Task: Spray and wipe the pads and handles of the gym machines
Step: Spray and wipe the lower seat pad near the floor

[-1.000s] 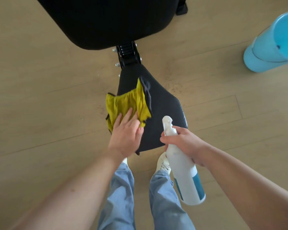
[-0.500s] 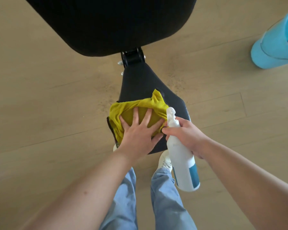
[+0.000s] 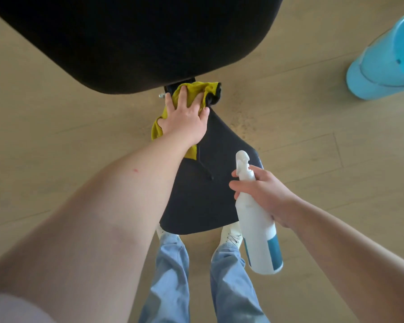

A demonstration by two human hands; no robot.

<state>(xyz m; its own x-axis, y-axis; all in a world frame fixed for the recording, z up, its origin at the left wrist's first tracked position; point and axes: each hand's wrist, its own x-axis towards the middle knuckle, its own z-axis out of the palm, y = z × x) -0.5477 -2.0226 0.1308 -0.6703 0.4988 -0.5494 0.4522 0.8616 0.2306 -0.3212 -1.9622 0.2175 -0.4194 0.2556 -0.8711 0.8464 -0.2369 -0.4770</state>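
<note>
Cloth (image 3: pixel 191 89) under flat left hand (image 3: pixel 184 120); right hand (image 3: pixel 266 194) grips bottle (image 3: pixel 257 229).

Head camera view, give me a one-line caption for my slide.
Left hand presses a yellow cloth onto the far end of the black seat pad while the right hand holds a white spray bottle.

Back pad (image 3: pixel 135 40) overhangs the seat (image 3: pixel 208 187) top; bare floor (image 3: pixel 56 127) lies open on both sides.
</note>
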